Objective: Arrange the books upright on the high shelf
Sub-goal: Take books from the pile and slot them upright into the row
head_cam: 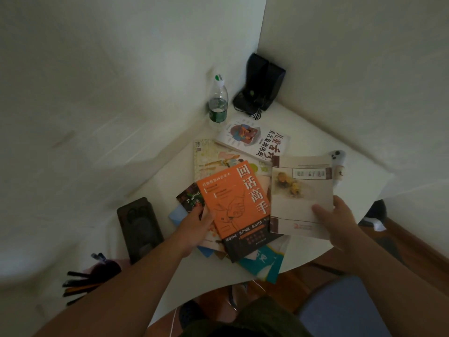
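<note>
Showing: a scatter of books on a white table (303,132) set in a wall corner, seen from above in dim light.
Left hand: the left hand (196,223) gripped the lower left edge of the orange book (239,205), thumb on the cover, the other fingers hidden beneath.
Right hand: the right hand (340,220) pinched the beige book (301,193) at its lower right corner, thumb on top; its fingers behind the cover could not be seen.
Beige book: tilted, just right of the orange book and overlapping its edge; whether it rested on the pile could not be told.
Between and under the hands: a teal book (263,263), a dark-covered book (189,197) and a pale illustrated book (213,156), each largely covered, titles unreadable.
Beyond the hands: a white book (252,139) lay flat, its title upside down to the camera; past it stood a water bottle (218,103) and a black case (261,83) in the corner.
Left of the left hand: a black device (139,229), details lost in shadow; nearer, blurred pens (80,283).
Behind the beige book: a white controller (338,156), mostly concealed.
Shelf: out of frame.
</note>
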Demonstrator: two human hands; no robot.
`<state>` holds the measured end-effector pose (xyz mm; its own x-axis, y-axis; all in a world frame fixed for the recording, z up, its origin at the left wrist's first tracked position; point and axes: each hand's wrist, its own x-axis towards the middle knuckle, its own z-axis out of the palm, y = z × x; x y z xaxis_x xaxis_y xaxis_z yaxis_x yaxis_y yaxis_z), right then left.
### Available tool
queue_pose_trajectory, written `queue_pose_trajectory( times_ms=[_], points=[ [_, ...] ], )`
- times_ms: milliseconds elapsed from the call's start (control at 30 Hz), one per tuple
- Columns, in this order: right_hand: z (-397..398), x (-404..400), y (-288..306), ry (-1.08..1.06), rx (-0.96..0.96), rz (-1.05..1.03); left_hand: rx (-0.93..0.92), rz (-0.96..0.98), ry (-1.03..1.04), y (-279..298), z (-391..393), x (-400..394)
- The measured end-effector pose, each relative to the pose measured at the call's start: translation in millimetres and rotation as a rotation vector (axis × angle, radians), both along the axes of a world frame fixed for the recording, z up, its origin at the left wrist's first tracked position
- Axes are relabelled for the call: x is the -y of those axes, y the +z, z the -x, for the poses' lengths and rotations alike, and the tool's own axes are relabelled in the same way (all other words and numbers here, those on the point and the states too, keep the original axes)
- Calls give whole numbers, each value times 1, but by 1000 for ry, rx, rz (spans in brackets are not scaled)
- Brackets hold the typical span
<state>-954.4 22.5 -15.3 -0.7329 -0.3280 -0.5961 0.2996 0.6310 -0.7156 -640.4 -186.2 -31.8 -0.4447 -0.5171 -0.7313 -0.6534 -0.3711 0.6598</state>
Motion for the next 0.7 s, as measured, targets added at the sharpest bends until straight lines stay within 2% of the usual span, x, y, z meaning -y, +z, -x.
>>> queue_pose_trajectory(
  times_ms=[133, 333, 567, 700],
  points=[
    [-4, 1, -5, 2, 39, 33, 20, 11, -15, -3, 1, 2],
    [-28, 27, -3, 164, 26, 58, 14, 19, -1, -3, 2, 1],
    [-69, 65, -10, 405, 100, -84, 76, 14, 57, -5, 11, 7],
    [-65, 58, -11, 288, 180, -79, 92, 80, -22, -8, 13, 7]
  ],
)
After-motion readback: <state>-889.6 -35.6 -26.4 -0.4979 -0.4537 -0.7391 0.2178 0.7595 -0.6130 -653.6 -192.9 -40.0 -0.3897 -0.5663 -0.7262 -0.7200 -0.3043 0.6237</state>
